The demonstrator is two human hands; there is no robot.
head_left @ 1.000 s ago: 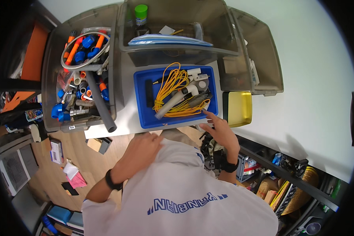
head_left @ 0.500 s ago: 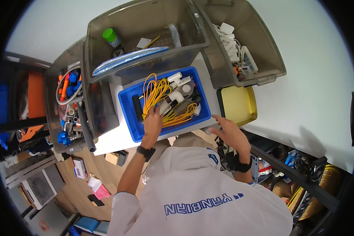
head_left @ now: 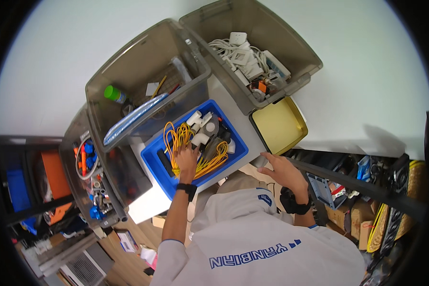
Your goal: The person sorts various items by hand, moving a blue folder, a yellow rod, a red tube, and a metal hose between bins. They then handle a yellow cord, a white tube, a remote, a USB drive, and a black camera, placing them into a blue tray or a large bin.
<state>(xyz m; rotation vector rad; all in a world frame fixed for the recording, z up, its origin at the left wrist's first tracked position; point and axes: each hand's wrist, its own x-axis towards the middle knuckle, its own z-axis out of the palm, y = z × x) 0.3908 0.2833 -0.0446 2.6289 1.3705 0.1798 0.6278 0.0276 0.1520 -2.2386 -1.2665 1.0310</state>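
A blue bin (head_left: 241,157) sits tilted in front of me. Inside are coiled yellow cables (head_left: 175,135), a white pipe elbow (head_left: 200,139), a roll of grey tape (head_left: 209,127) and white fittings (head_left: 194,118). My left hand (head_left: 187,161) reaches into its near left part, fingers bent down among the yellow cable loops beside the elbow. The fingertips are partly covered, so what they grip is unclear. My right hand (head_left: 285,172) is open and holds nothing, its fingers stretched toward the table edge, near a shallow yellow-lined tray (head_left: 279,125).
Behind stands a grey see-through tub (head_left: 143,52) with a green-capped can (head_left: 113,93). Another tub (head_left: 291,43) holds white power strips and cords. At left, a third tub (head_left: 105,164) carries pipe fittings. A shelf edge (head_left: 357,181) runs along my right.
The view has turned, so the tubs and bin appear rotated and shifted. My left hand stays in the bin among the cables; my right hand stays open near the tray.
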